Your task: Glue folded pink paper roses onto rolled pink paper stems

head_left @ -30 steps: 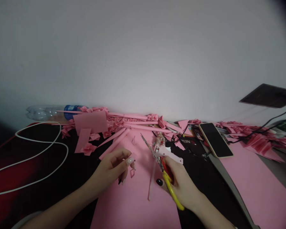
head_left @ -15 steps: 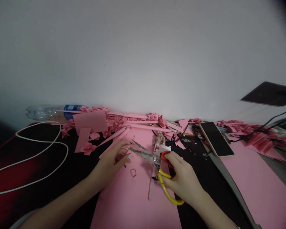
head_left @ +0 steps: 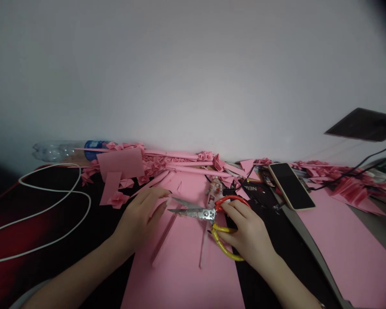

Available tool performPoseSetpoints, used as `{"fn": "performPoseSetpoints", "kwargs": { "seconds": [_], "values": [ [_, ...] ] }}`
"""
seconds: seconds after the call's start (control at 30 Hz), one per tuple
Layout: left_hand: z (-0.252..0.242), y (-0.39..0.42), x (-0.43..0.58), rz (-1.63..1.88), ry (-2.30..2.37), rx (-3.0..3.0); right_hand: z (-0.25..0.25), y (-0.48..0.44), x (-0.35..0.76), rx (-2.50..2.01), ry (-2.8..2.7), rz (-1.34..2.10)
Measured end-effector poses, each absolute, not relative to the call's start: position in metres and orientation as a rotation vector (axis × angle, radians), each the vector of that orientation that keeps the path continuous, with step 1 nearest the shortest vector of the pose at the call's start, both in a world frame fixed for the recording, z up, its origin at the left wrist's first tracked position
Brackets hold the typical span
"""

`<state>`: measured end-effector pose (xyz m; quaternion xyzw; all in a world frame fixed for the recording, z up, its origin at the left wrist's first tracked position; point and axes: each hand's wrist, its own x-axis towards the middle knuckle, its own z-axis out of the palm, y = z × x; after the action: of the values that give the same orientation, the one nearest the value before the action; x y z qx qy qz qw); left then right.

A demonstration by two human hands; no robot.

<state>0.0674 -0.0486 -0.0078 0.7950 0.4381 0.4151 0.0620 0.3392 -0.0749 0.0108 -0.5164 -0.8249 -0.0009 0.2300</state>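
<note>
My right hand (head_left: 244, 223) grips scissors (head_left: 206, 214) with one red and one yellow handle. Their blades are parted and point left over a large pink paper sheet (head_left: 183, 279). Close to the blade tips is my left hand (head_left: 141, 214), its thumb and index fingertips a little apart, with no clear hold on anything. Below the blades, a narrow pink paper strip (head_left: 163, 242) slants downward, slightly blurred. Another thin paper strip (head_left: 203, 251) lies nearer my right hand. Behind the scissors lies a glue-smeared, pale object (head_left: 214, 189), its kind unclear.
Folded pink paper pieces and rolled paper sticks (head_left: 196, 171) are heaped along the wall. A clear plastic bottle (head_left: 58, 150) lies at left, near a looped white cable (head_left: 89, 201). To the right are a phone (head_left: 292, 187) and another pink sheet (head_left: 347, 244).
My left hand has drawn slightly left, and the scissors have levelled and closed a little. The small pink square outline below the blades is gone; a slanting strip now shows there.
</note>
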Motion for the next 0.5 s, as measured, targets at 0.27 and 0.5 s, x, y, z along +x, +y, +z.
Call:
{"fn": "performPoseSetpoints", "kwargs": {
  "seconds": [0.27,0.5],
  "values": [
    [-0.0063,-0.0536,0.0715,1.361,1.074,2.628,0.0083,-0.0765,0.3347,-1.31,-2.309,-0.049],
    [-0.0137,-0.051,0.0702,1.394,1.004,2.665,0.0056,-0.0761,0.3351,-1.273,-2.322,-0.066]
  ]
}}
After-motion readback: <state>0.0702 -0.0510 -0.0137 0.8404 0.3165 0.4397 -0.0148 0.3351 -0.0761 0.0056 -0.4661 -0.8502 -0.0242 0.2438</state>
